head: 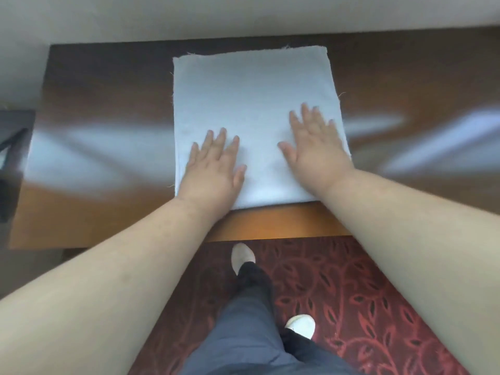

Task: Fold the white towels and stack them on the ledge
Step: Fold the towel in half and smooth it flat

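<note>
A white towel (251, 98) lies flat as a neat square on the glossy brown wooden ledge (108, 109), its near edge close to the ledge's front. My left hand (213, 169) rests palm down on the towel's near left part, fingers straight and spread. My right hand (313, 147) lies flat on the near right part, fingers also straight, close to the towel's right edge. Neither hand grips the cloth. No other towel is in view.
A pale wall (243, 14) runs behind the ledge. The ledge ends at the left near a dark object (10, 158). Below is a red patterned carpet (365, 293), with my legs and white shoes (242, 257) under the front edge.
</note>
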A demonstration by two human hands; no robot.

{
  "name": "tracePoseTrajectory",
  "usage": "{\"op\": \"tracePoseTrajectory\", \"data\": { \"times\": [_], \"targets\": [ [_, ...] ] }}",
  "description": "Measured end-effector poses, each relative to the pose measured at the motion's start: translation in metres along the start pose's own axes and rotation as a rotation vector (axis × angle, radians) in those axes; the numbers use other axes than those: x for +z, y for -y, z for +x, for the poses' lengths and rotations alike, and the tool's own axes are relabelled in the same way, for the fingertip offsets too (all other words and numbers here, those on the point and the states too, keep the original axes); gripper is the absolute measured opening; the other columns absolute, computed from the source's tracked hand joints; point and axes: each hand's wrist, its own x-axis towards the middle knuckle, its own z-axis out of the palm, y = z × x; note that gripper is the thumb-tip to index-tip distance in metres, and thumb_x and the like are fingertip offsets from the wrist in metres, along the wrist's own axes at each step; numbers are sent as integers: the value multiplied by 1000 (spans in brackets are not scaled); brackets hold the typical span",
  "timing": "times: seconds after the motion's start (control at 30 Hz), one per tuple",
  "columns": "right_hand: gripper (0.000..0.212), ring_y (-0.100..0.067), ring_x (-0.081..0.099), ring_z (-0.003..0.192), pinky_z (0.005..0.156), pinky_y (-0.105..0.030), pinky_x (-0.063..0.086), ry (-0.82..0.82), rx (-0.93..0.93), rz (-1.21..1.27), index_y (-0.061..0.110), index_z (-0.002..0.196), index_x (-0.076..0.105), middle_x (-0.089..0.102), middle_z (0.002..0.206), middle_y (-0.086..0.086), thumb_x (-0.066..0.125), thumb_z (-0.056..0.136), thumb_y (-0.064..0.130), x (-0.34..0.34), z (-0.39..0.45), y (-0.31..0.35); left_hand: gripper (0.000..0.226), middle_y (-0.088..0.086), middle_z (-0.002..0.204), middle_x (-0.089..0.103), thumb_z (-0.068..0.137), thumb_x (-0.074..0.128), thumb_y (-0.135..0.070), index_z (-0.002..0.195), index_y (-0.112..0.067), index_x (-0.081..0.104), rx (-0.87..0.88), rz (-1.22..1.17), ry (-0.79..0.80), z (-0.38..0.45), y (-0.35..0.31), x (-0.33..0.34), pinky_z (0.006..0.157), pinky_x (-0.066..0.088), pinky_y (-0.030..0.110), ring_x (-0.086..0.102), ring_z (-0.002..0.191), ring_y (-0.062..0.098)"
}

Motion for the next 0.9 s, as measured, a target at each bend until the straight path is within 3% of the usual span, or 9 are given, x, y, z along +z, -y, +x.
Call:
{"op": "tracePoseTrajectory", "data": {
  "times": [0.07, 0.23, 0.57, 0.67, 0.77, 0.83, 0.9],
  "targets": [
    [76, -24, 0, 151, 122, -47, 2, 19, -99, 17, 19, 157, 13, 4, 165, -6, 12, 93, 59, 9, -32, 12, 65, 7, 163, 10, 96, 19, -50, 155, -21, 18, 86, 12, 23, -18, -18, 8, 120, 2, 44, 3, 150, 26],
    [83, -19, -8, 151, 121, -48, 0, 87, 24, -101, 24, 157, 2, -4, 165, -2, 7, 90, 71, 23, -78, -40, 70, 2, 164, -4, 92, 7, -61, 155, -29, 3, -50, 94, 78, -44, 5, 23, 121, -3, 43, -8, 149, 20],
    [99, -16, -16, 149, 120, -49, -4, 173, -58, -112, 23, 156, -9, -14, 164, -1, -1, 78, 84, 21, -104, -59, 78, -3, 162, -16, 89, 8, -68, 153, -29, -14, 1, 65, 107, -80, 38, 19, 120, -8, 38, -23, 145, 10],
    [93, -18, -9, 151, 120, -48, -2, 156, -60, -26, 21, 157, 1, -5, 165, -2, 21, 85, 76, 15, -102, -59, 76, -1, 163, 4, 93, 30, -63, 155, -27, 8, -48, -19, 50, -89, 45, 16, 121, 2, 38, -5, 149, 13],
    [72, -24, 23, 146, 121, -44, 15, -21, -92, 77, 18, 147, 40, 34, 156, -7, 58, 88, 54, 11, -113, -67, 50, 1, 133, 48, 87, 53, -58, 127, -27, 55, -98, -79, -142, -104, 53, 11, 109, 31, 41, 34, 126, 20],
    [61, -26, 36, 137, 117, -41, 25, -87, -98, 114, 17, 135, 56, 48, 144, -6, 68, 84, 50, 10, -123, -75, 39, 0, 114, 55, 84, 59, -56, 110, -27, 62, -90, -38, -182, -113, 57, 12, 100, 38, 41, 40, 110, 21],
    [66, -25, 36, 136, 116, -40, 27, -59, -94, 94, 18, 136, 55, 47, 145, -5, 65, 83, 56, 11, -132, -81, 40, -1, 112, 57, 82, 62, -57, 109, -27, 63, -79, -23, -169, -120, 60, 13, 97, 40, 40, 41, 107, 20]
  ]
}}
